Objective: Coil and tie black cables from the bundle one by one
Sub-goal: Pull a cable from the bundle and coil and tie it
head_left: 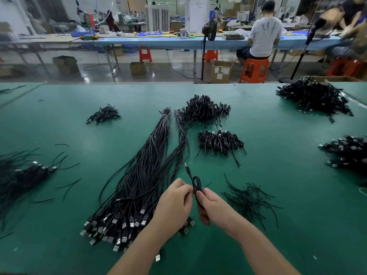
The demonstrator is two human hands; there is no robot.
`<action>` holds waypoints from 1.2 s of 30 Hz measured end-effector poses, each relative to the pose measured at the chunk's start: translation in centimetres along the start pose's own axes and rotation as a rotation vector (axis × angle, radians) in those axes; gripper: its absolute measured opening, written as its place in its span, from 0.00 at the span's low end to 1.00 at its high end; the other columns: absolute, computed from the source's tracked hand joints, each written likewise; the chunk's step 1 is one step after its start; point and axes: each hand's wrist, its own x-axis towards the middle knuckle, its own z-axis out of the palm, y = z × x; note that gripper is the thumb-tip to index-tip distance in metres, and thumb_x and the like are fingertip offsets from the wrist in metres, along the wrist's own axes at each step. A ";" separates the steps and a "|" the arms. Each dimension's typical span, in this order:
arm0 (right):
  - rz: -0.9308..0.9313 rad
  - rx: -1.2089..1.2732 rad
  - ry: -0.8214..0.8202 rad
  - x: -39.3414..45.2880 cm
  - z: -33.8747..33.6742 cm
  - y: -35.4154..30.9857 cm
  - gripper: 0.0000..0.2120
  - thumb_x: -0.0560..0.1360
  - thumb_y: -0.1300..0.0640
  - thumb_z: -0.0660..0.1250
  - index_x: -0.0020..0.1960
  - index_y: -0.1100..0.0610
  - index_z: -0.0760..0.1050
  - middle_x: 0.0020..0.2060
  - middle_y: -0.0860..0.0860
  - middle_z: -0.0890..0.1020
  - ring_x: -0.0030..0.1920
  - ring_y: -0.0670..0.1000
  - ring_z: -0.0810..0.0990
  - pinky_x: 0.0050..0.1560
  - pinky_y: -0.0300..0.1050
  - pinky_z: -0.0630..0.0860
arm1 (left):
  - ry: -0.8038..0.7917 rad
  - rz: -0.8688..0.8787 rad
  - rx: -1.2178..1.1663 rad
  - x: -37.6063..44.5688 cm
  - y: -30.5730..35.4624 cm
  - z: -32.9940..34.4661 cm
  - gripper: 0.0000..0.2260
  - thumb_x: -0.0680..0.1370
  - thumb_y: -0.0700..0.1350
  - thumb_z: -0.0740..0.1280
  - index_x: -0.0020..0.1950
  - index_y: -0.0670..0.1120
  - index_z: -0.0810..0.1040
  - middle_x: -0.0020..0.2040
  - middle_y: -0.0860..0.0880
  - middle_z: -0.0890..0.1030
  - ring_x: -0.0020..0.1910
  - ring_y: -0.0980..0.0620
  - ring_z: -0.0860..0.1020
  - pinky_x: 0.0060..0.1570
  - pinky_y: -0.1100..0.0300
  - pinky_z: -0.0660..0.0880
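A long bundle of black USB cables [143,171] lies on the green table, plugs fanned out near me at the lower left of my hands. Between my hands stands one coiled black cable [196,184], its plug end sticking up and away. My left hand [174,205] pinches the coil from the left. My right hand [210,207] grips its lower part, with a thin black tie end poking out to the right.
Loose black twist ties [250,199] lie right of my hands. Piles of coiled cables sit at centre [219,142], farther back [204,110], back left [103,115], far right [315,98] and right edge [347,151]. More cables lie at the left edge [23,175].
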 end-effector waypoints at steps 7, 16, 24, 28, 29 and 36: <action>0.023 -0.082 -0.001 0.4 0.1 0.4 0.13 0.85 0.50 0.54 0.44 0.54 0.65 0.28 0.46 0.69 0.25 0.45 0.65 0.29 0.42 0.65 | -0.048 -0.043 0.019 -0.3 0.0 0.3 0.08 0.83 0.43 0.63 0.54 0.43 0.81 0.47 0.52 0.74 0.44 0.52 0.75 0.47 0.55 0.74; -0.087 -0.413 0.003 0.3 0.1 0.2 0.14 0.84 0.45 0.53 0.48 0.53 0.69 0.32 0.43 0.70 0.26 0.41 0.64 0.28 0.36 0.64 | 0.006 -0.227 -0.155 0.1 -0.5 0.0 0.06 0.81 0.41 0.67 0.48 0.45 0.84 0.42 0.54 0.77 0.40 0.61 0.76 0.40 0.73 0.69; -0.119 -0.340 0.062 0.3 0.5 0.1 0.10 0.84 0.47 0.55 0.48 0.52 0.66 0.32 0.46 0.70 0.25 0.41 0.64 0.27 0.38 0.63 | 0.023 -0.245 -0.218 0.1 -0.1 -0.5 0.06 0.81 0.41 0.68 0.45 0.47 0.83 0.43 0.55 0.78 0.41 0.64 0.75 0.40 0.71 0.70; -0.143 -0.397 0.104 0.2 0.9 0.1 0.12 0.85 0.49 0.54 0.44 0.51 0.61 0.30 0.47 0.69 0.23 0.42 0.64 0.24 0.36 0.61 | 0.000 -0.209 -0.109 0.2 0.0 -0.5 0.07 0.82 0.42 0.66 0.47 0.45 0.82 0.43 0.55 0.76 0.41 0.59 0.75 0.41 0.70 0.71; -0.148 -0.427 0.110 0.2 1.0 0.1 0.12 0.85 0.49 0.54 0.44 0.51 0.61 0.30 0.47 0.70 0.22 0.43 0.64 0.24 0.36 0.61 | -0.007 -0.188 -0.045 0.2 0.0 -0.5 0.07 0.82 0.43 0.65 0.47 0.44 0.81 0.44 0.53 0.75 0.41 0.57 0.75 0.41 0.68 0.71; -0.130 -0.359 0.091 -0.1 1.3 -0.2 0.13 0.85 0.49 0.54 0.43 0.52 0.62 0.30 0.47 0.69 0.24 0.43 0.62 0.27 0.38 0.61 | -0.157 -0.120 0.327 0.3 0.9 -1.0 0.05 0.84 0.41 0.59 0.55 0.45 0.74 0.53 0.50 0.70 0.40 0.53 0.71 0.41 0.63 0.67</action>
